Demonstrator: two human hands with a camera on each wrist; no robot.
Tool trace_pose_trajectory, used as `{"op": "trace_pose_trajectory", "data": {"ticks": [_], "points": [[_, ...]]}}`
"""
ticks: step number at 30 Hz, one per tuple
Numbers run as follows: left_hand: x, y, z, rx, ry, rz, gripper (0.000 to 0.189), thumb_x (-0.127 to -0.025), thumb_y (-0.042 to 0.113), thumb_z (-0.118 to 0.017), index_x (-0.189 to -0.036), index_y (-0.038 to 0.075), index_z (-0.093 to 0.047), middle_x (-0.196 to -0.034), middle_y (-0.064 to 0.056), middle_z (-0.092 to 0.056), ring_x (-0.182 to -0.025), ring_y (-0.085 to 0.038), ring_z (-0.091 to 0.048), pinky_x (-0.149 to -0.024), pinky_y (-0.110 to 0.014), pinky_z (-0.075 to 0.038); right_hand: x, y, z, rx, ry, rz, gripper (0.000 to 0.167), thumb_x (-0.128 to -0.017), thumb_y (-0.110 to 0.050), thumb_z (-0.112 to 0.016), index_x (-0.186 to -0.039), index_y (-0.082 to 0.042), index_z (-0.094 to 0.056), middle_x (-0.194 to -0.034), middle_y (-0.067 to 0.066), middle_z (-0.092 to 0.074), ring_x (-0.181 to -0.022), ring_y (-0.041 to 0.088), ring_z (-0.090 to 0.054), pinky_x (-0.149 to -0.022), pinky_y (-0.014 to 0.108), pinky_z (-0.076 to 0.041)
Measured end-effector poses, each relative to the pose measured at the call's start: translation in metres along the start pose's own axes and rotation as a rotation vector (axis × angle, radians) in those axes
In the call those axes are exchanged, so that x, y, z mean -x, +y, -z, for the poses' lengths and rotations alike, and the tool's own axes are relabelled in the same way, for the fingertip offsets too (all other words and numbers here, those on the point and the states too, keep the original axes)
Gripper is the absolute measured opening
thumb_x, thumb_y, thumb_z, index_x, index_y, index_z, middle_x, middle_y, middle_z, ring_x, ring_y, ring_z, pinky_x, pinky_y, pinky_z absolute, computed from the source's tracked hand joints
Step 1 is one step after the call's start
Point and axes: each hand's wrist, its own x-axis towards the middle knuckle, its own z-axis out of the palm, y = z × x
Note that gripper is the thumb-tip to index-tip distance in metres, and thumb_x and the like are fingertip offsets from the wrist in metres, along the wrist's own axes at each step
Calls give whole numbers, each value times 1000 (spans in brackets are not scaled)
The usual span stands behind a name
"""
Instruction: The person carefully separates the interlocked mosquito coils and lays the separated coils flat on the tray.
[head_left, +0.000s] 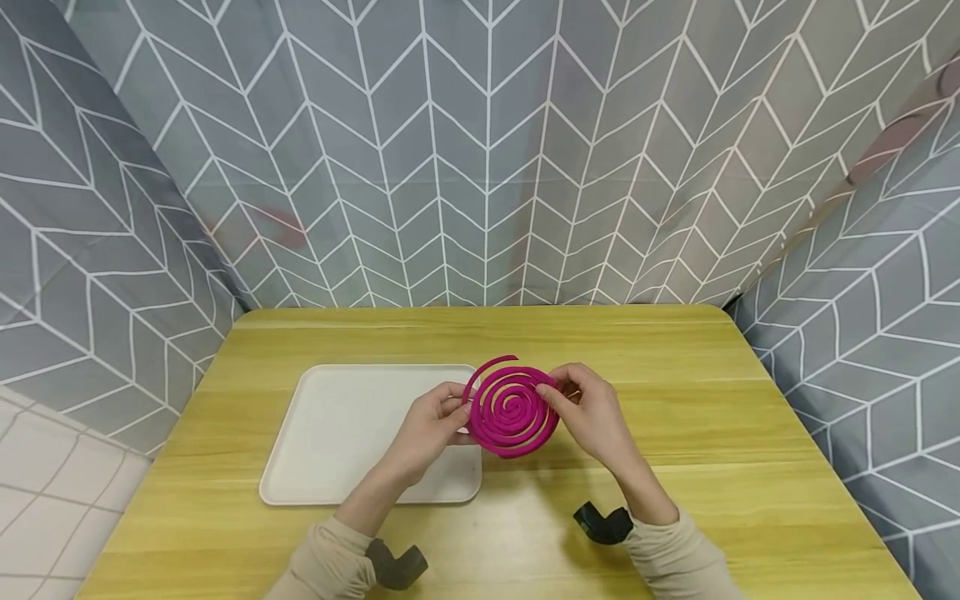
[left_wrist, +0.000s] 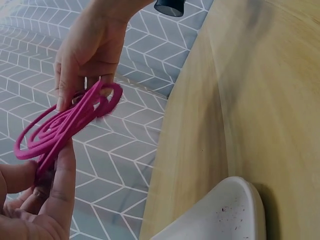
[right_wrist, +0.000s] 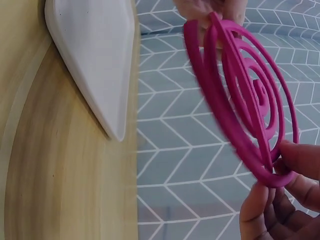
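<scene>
Magenta spiral coil (head_left: 513, 407), flat and springy-looking, is held upright in the air above the yellow wooden surface (head_left: 697, 433), just right of the white rectangular tray (head_left: 337, 433). Left hand (head_left: 429, 425) pinches the coil's left rim between thumb and fingers (left_wrist: 62, 172). Right hand (head_left: 592, 412) pinches the right rim. Grey chevron-patterned curtains (head_left: 480, 150) hang on the far side and both flanks.

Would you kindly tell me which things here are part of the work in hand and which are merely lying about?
In hand:
- pink spiral mosquito coil, pinched at opposite edges by the left hand and right hand

Lying about:
- white tray, nothing on it
- wooden table
- patterned grey curtain behind
</scene>
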Motion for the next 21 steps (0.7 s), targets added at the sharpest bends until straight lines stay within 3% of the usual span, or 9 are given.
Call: {"op": "trace_pose_trajectory", "data": {"ticks": [6, 13, 21], "points": [[2, 2, 0, 8, -19, -14, 23, -99, 1, -49, -121, -3, -52, -113, -24, -68, -86, -16, -71, -77, -37, -65, 0, -1, 3, 5, 0, -3, 8, -89, -16, -72, -92, -10, -68, -82, 2, -65, -76, 11, -58, -65, 19, -53], [3, 3, 1, 20, 9, -9, 23, -99, 1, -51, -121, -2, -52, -114, -23, -69, -88, -18, -73, -77, -36, -64, 1, 1, 7, -104, -76, -33, 18, -87, -13, -74, -102, -7, -67, -92, 8, -65, -81, 11, -59, -63, 17, -55], [3, 5, 1, 15, 12, -24, 26, -98, -1, -51, -124, -2, -51, -113, -23, -69, -87, -17, -72, -77, -34, -64, 0, 0, 7, -182, -145, -116, 17, -91, -15, -70, -101, -5, -62, -86, 12, -67, -70, 10, -64, -59, 25, -60]]}}
